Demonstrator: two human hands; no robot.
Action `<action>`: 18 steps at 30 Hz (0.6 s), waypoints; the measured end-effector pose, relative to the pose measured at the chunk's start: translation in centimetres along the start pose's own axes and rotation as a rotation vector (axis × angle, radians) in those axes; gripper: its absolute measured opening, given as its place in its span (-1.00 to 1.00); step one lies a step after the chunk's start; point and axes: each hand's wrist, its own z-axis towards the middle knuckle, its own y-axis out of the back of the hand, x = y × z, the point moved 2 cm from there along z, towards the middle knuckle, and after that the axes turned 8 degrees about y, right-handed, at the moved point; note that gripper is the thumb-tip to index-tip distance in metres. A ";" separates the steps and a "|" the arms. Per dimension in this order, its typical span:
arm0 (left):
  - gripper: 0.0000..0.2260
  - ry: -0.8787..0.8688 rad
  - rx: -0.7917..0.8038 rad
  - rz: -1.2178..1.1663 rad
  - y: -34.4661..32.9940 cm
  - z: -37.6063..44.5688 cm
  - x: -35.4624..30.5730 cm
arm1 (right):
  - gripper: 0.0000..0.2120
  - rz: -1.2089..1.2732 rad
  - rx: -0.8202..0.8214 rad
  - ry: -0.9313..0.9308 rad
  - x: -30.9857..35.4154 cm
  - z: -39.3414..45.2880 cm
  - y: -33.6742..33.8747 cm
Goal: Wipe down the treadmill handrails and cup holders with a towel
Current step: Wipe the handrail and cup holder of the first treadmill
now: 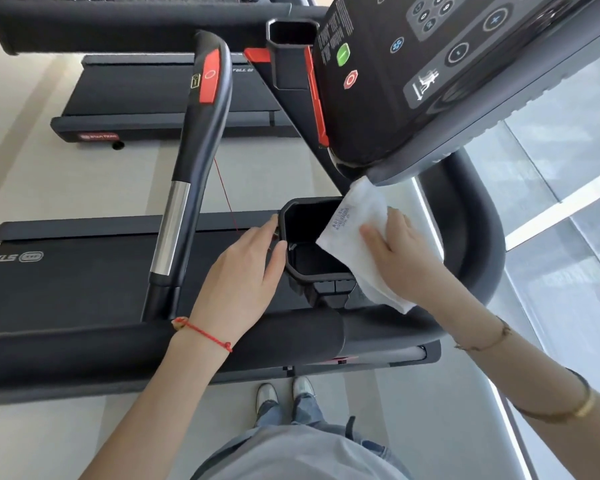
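Overhead, head view. Item one: black cup holder (312, 244), fixed below the console (430, 81) of the near treadmill. Item two: white towel (352, 237), draped over the cup holder's right rim, its upper corner touching the console's lower edge. Right hand (399, 251): fingers straight, pressing the towel flat against the rim. Left hand (246, 275): fingers relaxed, resting on the cup holder's left rim, grasping nothing. Item three: handrail (194, 161), black with a silver section, left of the cup holder, untouched.
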 end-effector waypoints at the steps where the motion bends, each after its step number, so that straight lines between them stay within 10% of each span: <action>1: -0.55 -0.003 0.004 -0.001 0.0 0.0 0.0 | -0.87 0.003 0.006 0.027 0.3 0.5 -0.3; 18: -0.59 0.033 0.025 -0.037 0.1 0.1 -0.1 | -0.57 -0.327 0.174 0.676 2.0 5.7 -1.3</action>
